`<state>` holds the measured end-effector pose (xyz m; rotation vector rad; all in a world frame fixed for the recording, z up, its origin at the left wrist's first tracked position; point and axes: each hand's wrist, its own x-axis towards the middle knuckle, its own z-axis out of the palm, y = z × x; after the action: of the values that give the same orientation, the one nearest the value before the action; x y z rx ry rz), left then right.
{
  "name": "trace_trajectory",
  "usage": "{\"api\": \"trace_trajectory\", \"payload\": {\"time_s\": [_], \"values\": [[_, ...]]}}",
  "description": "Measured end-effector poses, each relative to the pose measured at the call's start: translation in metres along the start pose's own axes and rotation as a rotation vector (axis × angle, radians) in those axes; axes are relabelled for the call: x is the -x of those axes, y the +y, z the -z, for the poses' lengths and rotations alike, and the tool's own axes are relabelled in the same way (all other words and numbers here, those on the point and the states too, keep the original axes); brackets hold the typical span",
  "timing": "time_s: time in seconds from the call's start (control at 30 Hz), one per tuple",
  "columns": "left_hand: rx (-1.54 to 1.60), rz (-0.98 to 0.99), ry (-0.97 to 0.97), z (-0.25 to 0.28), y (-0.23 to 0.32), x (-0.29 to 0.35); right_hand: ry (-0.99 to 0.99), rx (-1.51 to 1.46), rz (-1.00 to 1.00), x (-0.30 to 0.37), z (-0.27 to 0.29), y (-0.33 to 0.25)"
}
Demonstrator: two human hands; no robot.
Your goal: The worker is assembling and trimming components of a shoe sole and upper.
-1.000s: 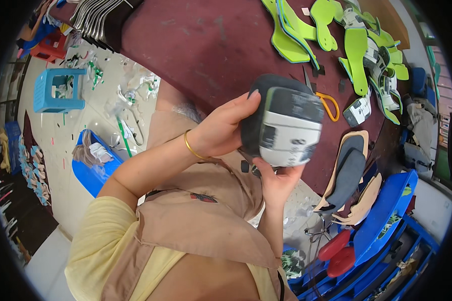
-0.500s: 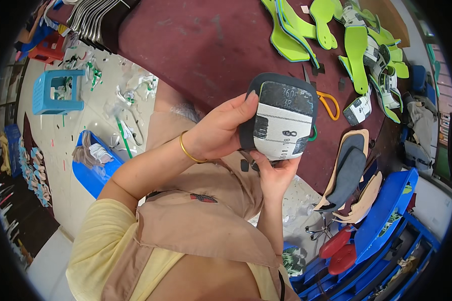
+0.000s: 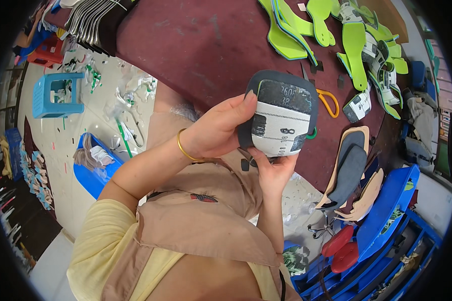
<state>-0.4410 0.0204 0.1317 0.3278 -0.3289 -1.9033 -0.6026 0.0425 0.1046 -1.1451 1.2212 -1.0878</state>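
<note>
Left hand [image 3: 218, 130] clamps black-and-white padded piece [image 3: 280, 131] by left edge; right hand [image 3: 273, 173] pinches lower edge, likely keeping printed face upward; orange-handled scissors [image 3: 328, 104] right of piece.

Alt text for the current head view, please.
A person's left hand and right hand hold a rounded black-and-white piece, with a maroon table behind it. Orange-handled scissors and lime-green sole-shaped pieces lie on the table; a light-blue stool stands on the littered floor at left.
</note>
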Motion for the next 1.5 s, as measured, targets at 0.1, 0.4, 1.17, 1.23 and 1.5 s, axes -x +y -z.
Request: {"api": "trace_trajectory", "payload": {"time_s": [0.1, 0.4, 1.17, 1.23, 1.5], "values": [[-0.328, -0.017, 0.093, -0.007, 0.004, 0.003, -0.022, 0.135, -0.053, 0.001, 0.005, 0.004], [-0.065, 0.172, 0.09, 0.008, 0.035, -0.009, -0.475, -0.075, 0.1, -0.043, 0.052, -0.018], [-0.371, 0.178, 0.112, 0.011, 0.053, -0.021, -0.478, -0.811, -0.37, -0.038, 0.032, -0.012], [-0.435, 0.127, 0.129, 0.006, 0.053, -0.022, -0.496, -0.746, -0.312, -0.032, 0.029, -0.018], [-0.498, 0.086, 0.099, 0.002, 0.025, -0.007, -0.144, -0.416, -0.114, -0.031, 0.012, -0.03]]}}
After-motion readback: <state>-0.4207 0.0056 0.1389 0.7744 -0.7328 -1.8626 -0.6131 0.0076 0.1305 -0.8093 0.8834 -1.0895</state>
